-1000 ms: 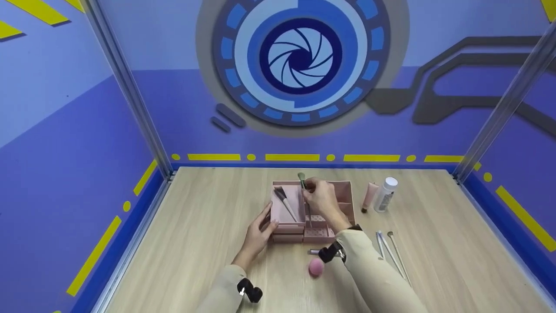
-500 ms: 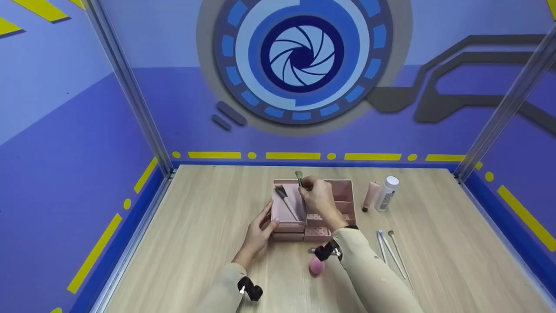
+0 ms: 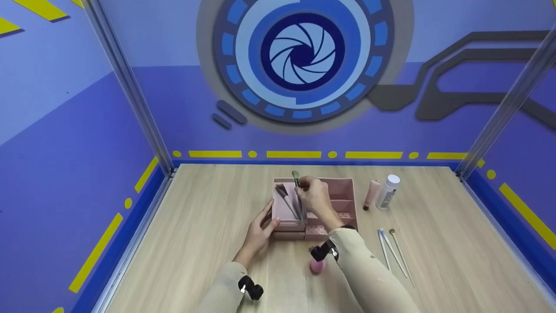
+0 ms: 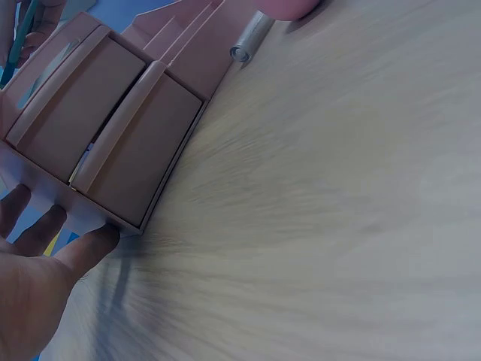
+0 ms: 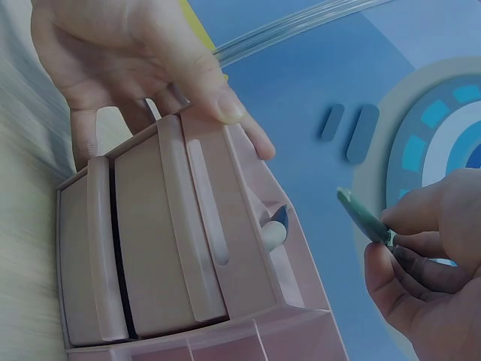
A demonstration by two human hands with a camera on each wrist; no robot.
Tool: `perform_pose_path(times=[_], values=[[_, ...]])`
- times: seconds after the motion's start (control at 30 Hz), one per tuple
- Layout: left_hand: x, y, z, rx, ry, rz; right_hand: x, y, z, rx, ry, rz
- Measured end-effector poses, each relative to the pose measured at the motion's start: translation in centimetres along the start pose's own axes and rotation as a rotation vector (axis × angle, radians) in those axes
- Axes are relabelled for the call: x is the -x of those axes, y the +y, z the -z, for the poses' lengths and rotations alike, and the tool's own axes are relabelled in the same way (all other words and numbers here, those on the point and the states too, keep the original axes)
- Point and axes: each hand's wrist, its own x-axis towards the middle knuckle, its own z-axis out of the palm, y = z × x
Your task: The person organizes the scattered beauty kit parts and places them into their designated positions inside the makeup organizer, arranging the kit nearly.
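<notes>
A pink makeup organizer [image 3: 289, 236] with drawers stands on the table. My left hand [image 3: 255, 234] rests against its left side, thumb near the front edge and spread fingers pressing the side wall, as the left wrist view shows. My right hand [image 3: 317, 198] pinches a makeup brush [image 3: 296, 174] with a greenish head between thumb and fingers. That brush is held head up over the organizer's upper left tray, its lower handle reaching down there; whether it touches the bottom I cannot tell. Another makeup brush [image 3: 286, 203], dark-bristled with a pale handle, leans inside this tray.
Right of the organizer stand a pink tube [image 3: 372, 194] and a white-capped bottle [image 3: 388, 193]. Several slender brushes [image 3: 394, 254] lie at the right. In front are a pink sponge [image 3: 318, 266] and a silver tube [image 4: 252, 36], mostly behind my right wrist's camera in the head view.
My right hand has shifted slightly left with the brush, bringing its handle from beside the upper left tray to over it. My left hand has stayed against the organizer.
</notes>
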Motion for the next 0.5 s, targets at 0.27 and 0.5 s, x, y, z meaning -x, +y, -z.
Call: perform_pose_path(times=[0.27, 0.5], values=[[-0.11, -0.02, 0.15, -0.003, -0.002, -0.012, -0.23, -0.05, -0.36, -0.006, 0.005, 0.004], [-0.01, 0.04, 0.18, -0.006, -0.016, -0.007, -0.19, 0.44, -0.66, -0.046, 0.025, 0.071]])
